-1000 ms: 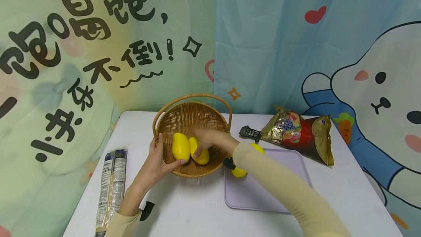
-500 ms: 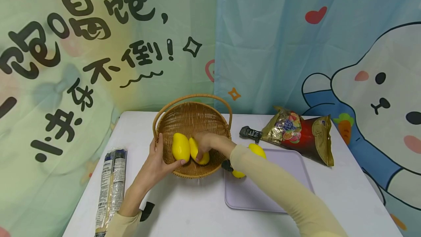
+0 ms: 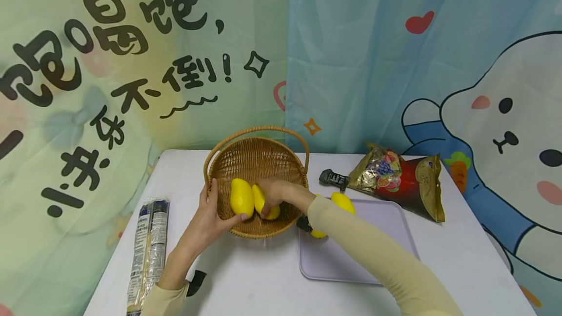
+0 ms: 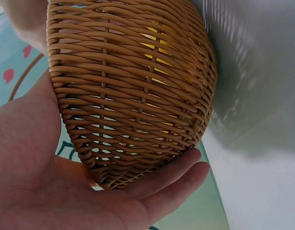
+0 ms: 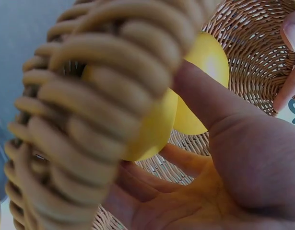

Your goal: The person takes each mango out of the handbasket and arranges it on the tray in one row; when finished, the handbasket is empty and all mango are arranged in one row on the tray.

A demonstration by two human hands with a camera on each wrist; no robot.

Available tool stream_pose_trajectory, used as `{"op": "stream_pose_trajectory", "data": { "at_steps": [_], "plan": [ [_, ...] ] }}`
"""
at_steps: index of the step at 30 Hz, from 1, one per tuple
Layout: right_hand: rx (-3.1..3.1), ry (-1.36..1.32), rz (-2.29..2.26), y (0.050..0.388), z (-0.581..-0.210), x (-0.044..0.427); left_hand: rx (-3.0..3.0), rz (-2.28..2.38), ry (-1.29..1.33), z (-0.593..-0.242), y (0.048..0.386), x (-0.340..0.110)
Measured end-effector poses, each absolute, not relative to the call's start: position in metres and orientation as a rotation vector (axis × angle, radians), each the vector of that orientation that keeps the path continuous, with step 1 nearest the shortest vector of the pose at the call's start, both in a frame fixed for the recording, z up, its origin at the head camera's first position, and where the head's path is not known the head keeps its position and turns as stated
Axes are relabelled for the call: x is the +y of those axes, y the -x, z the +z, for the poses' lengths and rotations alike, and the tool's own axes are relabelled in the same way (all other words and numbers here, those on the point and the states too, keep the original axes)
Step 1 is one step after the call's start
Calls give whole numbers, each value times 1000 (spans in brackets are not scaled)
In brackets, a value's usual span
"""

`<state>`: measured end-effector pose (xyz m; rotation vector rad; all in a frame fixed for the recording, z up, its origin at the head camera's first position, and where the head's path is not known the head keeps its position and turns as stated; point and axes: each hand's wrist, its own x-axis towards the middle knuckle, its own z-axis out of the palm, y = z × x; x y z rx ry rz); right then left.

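A brown wicker basket (image 3: 263, 155) with an arched handle stands on the table and holds two yellow mangoes. My left hand (image 3: 215, 219) grips the basket's left front rim, thumb over the edge; in the left wrist view its fingers (image 4: 178, 179) lie along the outside of the weave. Inside the basket, my right hand (image 3: 278, 194) holds the right mango (image 3: 274, 212), thumb on its near side. The left mango (image 3: 242, 198) lies close beside it, near my left thumb. In the right wrist view the basket handle partly covers the held mango (image 5: 157, 129).
Right of the basket lies a lilac tray (image 3: 325, 262) with yellow fruit (image 3: 342, 202) on it, partly behind my right sleeve. A red and gold bag (image 3: 401, 177) and a small black packet (image 3: 334, 178) lie behind. A long clear-and-blue packet (image 3: 149, 252) lies at left.
My right hand has settled from a blurred motion over the right mango into a hold on it. The left hand and basket stay in place.
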<state>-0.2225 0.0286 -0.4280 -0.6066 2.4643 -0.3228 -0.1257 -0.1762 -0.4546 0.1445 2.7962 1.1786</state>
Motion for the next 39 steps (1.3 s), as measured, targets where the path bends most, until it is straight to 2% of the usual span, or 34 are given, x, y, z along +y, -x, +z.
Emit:
{"op": "stream_pose_trajectory", "data": {
  "at_steps": [9,27,39],
  "plan": [
    [2474,608,-324,221,-423,34,2794,1181,-151,-454,125,-175],
    [2538,680,-420,219,-389,70,2801,1166,-124,-452,125,-176],
    [2536,759,-534,201,-363,96,2776,1174,-117,-452,126,-176]
  ]
}}
